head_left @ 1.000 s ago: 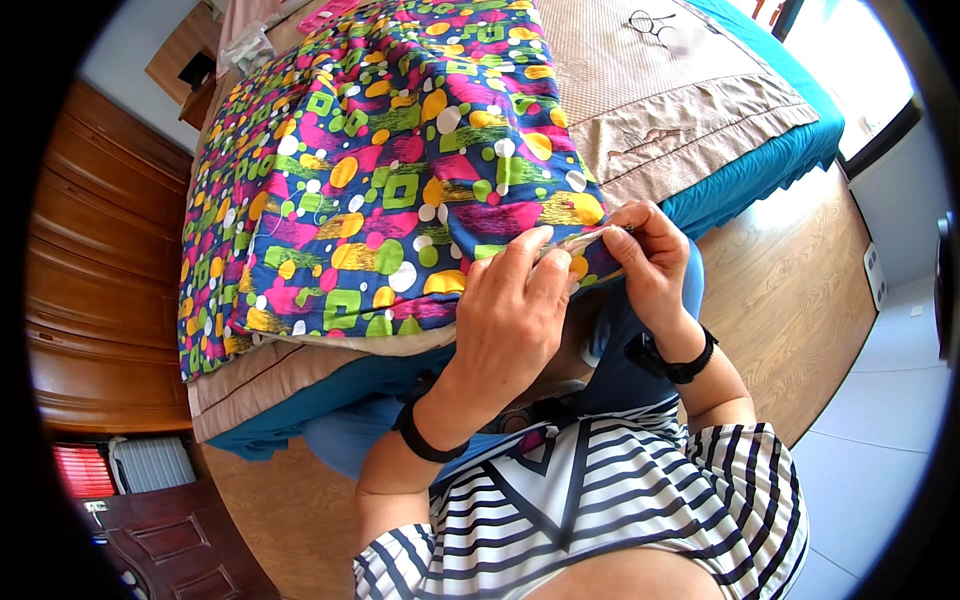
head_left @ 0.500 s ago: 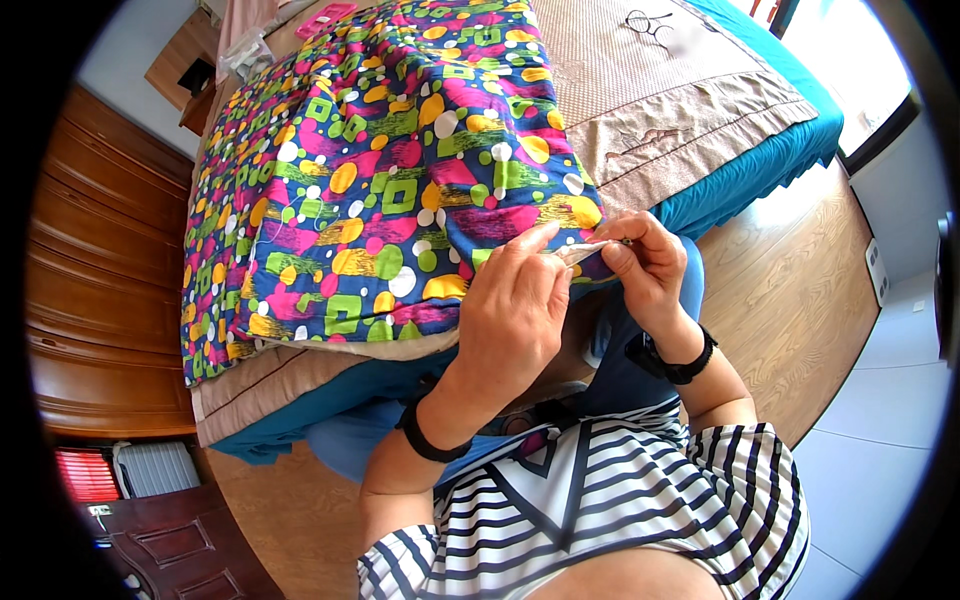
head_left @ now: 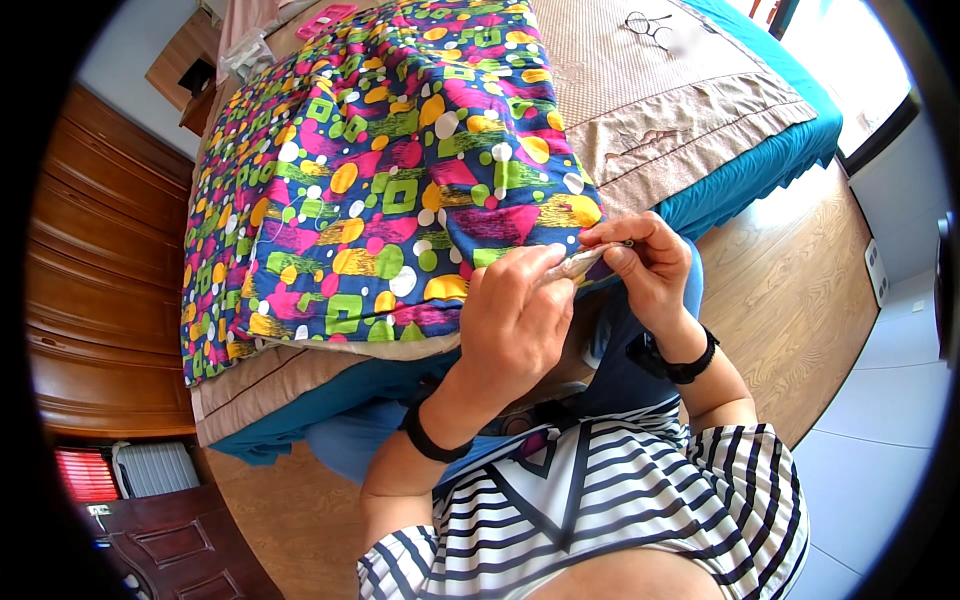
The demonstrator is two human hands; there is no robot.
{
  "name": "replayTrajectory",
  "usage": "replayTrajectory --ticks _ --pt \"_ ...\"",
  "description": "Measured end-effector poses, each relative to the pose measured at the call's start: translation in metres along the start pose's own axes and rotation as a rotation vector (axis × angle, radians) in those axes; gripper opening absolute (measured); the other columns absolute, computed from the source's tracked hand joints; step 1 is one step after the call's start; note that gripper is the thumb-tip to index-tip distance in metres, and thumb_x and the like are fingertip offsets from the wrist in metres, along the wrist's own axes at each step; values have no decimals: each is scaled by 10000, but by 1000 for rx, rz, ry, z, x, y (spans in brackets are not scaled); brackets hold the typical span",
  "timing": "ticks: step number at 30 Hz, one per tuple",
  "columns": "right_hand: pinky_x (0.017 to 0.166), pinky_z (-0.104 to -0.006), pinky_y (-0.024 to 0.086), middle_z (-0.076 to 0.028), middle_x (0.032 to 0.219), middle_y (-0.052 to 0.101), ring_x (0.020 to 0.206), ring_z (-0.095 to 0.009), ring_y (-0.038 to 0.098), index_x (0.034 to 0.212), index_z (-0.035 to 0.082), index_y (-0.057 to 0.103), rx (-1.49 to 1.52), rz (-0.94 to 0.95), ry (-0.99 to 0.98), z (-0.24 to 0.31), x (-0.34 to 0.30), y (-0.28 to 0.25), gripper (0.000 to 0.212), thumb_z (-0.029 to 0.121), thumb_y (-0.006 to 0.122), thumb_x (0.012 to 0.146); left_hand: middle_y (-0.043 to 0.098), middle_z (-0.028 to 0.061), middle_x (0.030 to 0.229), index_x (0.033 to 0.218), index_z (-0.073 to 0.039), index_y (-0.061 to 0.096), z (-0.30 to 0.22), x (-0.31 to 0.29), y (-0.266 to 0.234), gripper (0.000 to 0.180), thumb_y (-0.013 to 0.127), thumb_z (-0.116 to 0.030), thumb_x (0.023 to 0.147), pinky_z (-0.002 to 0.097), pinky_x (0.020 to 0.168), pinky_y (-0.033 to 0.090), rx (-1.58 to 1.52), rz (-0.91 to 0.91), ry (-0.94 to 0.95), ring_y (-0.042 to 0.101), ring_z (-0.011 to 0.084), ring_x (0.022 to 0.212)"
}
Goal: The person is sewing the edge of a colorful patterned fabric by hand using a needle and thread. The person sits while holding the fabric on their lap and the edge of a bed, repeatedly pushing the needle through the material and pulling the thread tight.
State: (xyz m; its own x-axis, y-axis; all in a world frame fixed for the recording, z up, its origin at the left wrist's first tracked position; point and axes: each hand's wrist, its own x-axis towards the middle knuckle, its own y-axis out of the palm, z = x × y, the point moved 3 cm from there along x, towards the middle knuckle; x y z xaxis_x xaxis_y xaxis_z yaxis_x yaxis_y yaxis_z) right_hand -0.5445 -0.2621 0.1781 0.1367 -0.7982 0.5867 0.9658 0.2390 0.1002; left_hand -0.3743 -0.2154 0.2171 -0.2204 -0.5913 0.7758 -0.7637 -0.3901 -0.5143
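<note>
A quilt (head_left: 400,190) with bright dots and squares on dark blue is spread over the bed, its pale underside showing along the near edge. At its near right corner, my left hand (head_left: 520,315) grips the folded fabric edge with bent fingers. My right hand (head_left: 650,270) pinches the same edge a little further right between thumb and forefinger. A short strip of pale edge (head_left: 580,264) stretches between the two hands. Whether a small tool sits in the right fingertips is too small to tell. A loose white thread (head_left: 290,215) lies on the quilt to the left.
The bed has a beige quilted cover (head_left: 660,95) and a teal skirt (head_left: 745,175). Round glasses (head_left: 648,28) rest on the cover. A pink tray (head_left: 326,18) and a clear plastic bag (head_left: 245,55) lie at the far left. Wooden cabinets (head_left: 110,270) stand on the left.
My left hand has shifted slightly down and right, its fingers curling closer to the edge. My right fingers have turned a little on the fabric. The quilt stays in place.
</note>
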Motion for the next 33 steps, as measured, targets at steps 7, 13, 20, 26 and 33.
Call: replayTrajectory --ticks 7,13,20,26,33 --pt "819 -281 558 -131 988 691 950 -200 699 1006 -55 616 -36 -10 -22 2 0 1 99 -34 646 914 675 63 1020 937 -61 653 -4 -5 -1 266 788 12 720 364 790 431 105 -8 64 646 235 908" --pt "813 -284 566 -151 998 712 946 -192 697 1002 -51 615 -40 -19 -42 2 -1 0 103 -30 656 909 683 39 996 930 -73 651 -5 -3 1 268 787 9 714 370 807 405 160 -16 108 651 212 871" --pt "823 -288 567 -145 999 711 945 -192 698 1007 -46 623 -14 -45 -12 0 -1 1 111 -40 660 902 682 29 996 925 -79 654 -5 -6 2 227 766 -21 735 365 816 395 151 -14 157 651 192 886" --pt "826 -296 563 -153 1002 710 953 -204 698 996 -45 621 -47 -63 -12 1 -1 1 113 -57 662 892 677 42 1023 971 -91 644 -6 -7 2 286 781 -24 729 374 826 394 220 -13 213 645 205 886" --pt "832 -300 558 -159 1007 710 957 -209 696 994 -46 618 -35 -42 -20 1 -1 0 115 -65 659 889 661 63 1057 1061 -70 649 -1 -6 5 336 801 -95 761 385 836 398 223 -52 84 628 238 924"
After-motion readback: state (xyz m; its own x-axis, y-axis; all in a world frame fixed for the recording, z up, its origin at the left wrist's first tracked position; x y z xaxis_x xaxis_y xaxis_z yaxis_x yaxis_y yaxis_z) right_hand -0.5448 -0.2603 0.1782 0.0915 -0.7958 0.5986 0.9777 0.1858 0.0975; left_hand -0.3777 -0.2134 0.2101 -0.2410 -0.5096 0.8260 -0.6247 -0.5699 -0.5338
